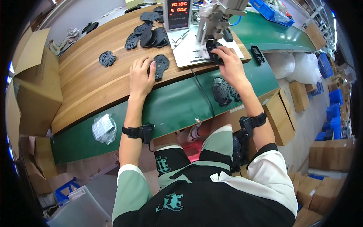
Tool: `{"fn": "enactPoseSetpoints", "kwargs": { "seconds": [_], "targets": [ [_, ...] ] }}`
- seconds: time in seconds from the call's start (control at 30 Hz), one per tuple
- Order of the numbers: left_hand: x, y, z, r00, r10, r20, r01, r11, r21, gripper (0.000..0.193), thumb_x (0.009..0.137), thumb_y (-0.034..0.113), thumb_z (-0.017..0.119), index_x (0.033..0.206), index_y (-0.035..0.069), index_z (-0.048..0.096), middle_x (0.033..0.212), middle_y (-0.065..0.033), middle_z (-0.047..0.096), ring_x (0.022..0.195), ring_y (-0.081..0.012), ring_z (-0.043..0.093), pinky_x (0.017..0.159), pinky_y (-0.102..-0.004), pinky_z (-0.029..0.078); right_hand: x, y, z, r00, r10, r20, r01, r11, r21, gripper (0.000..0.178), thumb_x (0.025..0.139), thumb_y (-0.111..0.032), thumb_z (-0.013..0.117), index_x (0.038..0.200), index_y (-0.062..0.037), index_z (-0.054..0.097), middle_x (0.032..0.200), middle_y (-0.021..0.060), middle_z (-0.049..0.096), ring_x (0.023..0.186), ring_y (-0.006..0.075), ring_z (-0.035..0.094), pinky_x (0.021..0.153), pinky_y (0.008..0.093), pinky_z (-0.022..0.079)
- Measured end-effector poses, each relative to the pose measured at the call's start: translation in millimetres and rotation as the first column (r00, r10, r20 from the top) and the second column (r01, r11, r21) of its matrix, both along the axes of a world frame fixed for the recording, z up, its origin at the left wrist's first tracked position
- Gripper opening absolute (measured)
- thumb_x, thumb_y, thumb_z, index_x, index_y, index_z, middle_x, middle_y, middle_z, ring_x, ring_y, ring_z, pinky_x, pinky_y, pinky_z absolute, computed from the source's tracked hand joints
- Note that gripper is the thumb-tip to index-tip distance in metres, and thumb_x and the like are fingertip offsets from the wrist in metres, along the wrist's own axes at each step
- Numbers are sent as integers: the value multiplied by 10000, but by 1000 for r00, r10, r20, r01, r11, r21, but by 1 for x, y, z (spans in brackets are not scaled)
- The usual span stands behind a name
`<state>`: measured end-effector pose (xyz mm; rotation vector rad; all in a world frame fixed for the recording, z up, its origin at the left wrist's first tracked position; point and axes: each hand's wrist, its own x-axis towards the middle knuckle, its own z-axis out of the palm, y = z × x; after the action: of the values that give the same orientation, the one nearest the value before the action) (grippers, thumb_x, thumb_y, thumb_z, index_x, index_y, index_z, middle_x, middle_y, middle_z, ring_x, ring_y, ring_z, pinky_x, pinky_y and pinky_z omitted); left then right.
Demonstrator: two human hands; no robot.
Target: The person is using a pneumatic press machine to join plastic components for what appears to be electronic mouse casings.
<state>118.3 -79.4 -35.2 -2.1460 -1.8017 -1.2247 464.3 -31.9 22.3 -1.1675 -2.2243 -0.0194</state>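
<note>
My right hand (231, 65) grips a black moulded plastic part (214, 52) on the white base plate (184, 47) of a bench press, right under the metal press head (216, 24). My left hand (141, 78) rests palm down on the wooden board (87, 85), fingers slightly bent and apart. Beside its thumb lies another black plastic part (162, 66), ribbed and sole-shaped; the thumb is at that part's left edge. Whether anything lies beneath the left palm is hidden.
A pile of black parts (147, 36) and a single one (107, 59) lie on the board. Two more (221, 91) sit on the green bench (174, 104), crossed by a cable (204, 90). A digital display box (177, 14) stands left of the press. Cardboard boxes (38, 90) flank the bench.
</note>
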Motion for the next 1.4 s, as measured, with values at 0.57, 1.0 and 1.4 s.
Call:
{"fn": "enactPoseSetpoints", "kwargs": {
  "seconds": [0.57, 1.0, 1.4],
  "targets": [
    [-80, 15, -23, 835, 484, -262, -532, 833, -155, 713, 979, 391, 618, 1574, 55, 416, 1520, -245, 461, 1546, -391, 313, 1278, -664, 79, 0, 10, 17, 999, 35, -7, -35, 999, 20, 439, 771, 76, 623, 1178, -77, 688, 1190, 95, 662, 1141, 357, 607, 1004, 462, 524],
    [-64, 8, -14, 923, 363, -125, -374, 925, -73, 366, 903, 219, 718, 1248, 98, 697, 1216, -125, 680, 1193, -354, 606, 1043, -469, 482, -39, -105, -33, 994, -110, 7, 110, 993, -40, 571, 753, -191, 698, 1310, -80, 642, 1315, 160, 547, 1263, 374, 479, 1132, 541, 320],
    [-48, 8, -3, 967, 232, 102, -247, 952, 181, 235, 1081, 183, 531, 1194, -10, 603, 1111, -230, 643, 1048, -449, 620, 886, -501, 500, -178, -54, -59, 959, 216, 181, -223, 974, 22, 462, 790, -167, 802, 1210, -107, 620, 1242, 93, 624, 1219, 299, 581, 1019, 490, 449]
  ]
}}
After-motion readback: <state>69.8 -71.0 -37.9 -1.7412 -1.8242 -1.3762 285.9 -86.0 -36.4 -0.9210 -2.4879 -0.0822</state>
